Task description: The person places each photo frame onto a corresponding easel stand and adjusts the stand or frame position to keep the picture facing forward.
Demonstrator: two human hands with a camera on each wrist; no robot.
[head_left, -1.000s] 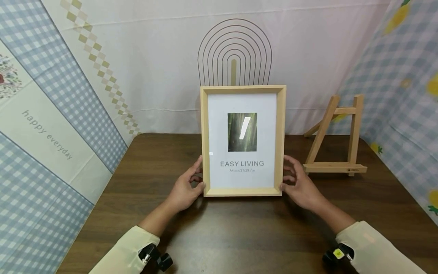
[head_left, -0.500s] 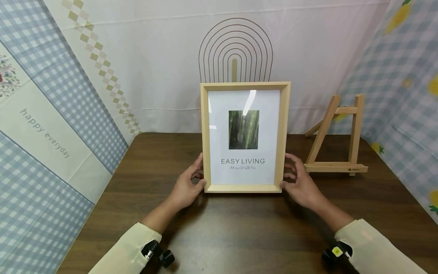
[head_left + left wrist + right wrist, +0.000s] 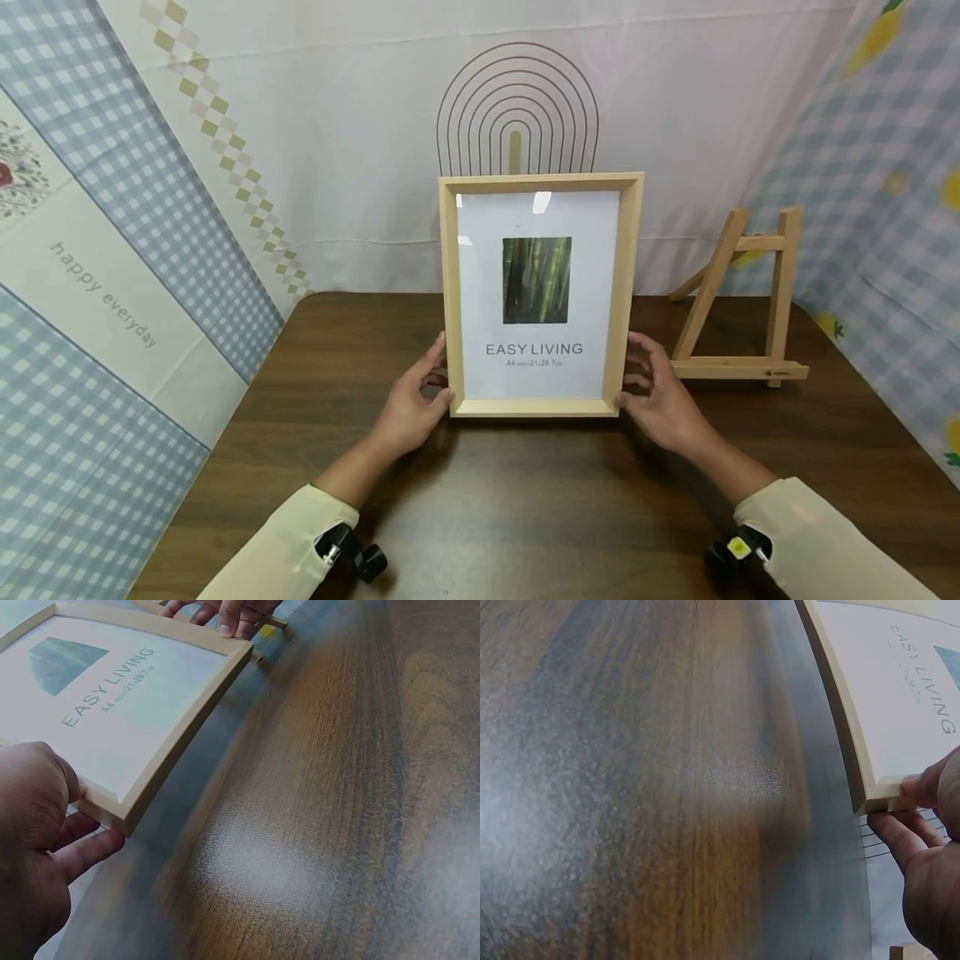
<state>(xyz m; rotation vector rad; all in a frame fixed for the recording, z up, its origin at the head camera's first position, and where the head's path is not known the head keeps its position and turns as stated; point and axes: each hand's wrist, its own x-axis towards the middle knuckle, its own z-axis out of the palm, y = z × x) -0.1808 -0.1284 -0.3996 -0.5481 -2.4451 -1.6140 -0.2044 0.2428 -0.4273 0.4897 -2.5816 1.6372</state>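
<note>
A light wooden picture frame stands nearly upright before me in the head view. Its white insert carries a bamboo picture and the words "EASY LIVING". My left hand grips its left side near the bottom corner, thumb on the front edge and fingers round the side, as the left wrist view shows. On the opposite side, my right hand pinches the lower right corner; in the right wrist view its thumb lies on the front. Whether the bottom edge touches the table is unclear. The frame's back is hidden.
A small wooden easel stands on the brown wooden table, to the right of the frame. Behind the table hangs a white cloth with printed arches. Blue checked cloth borders the right side, and another patterned cloth borders the left.
The frame has risen slightly in the head view, and its top has come a little nearer to the camera. Both hands have moved up slightly with it. The easel stays put.
</note>
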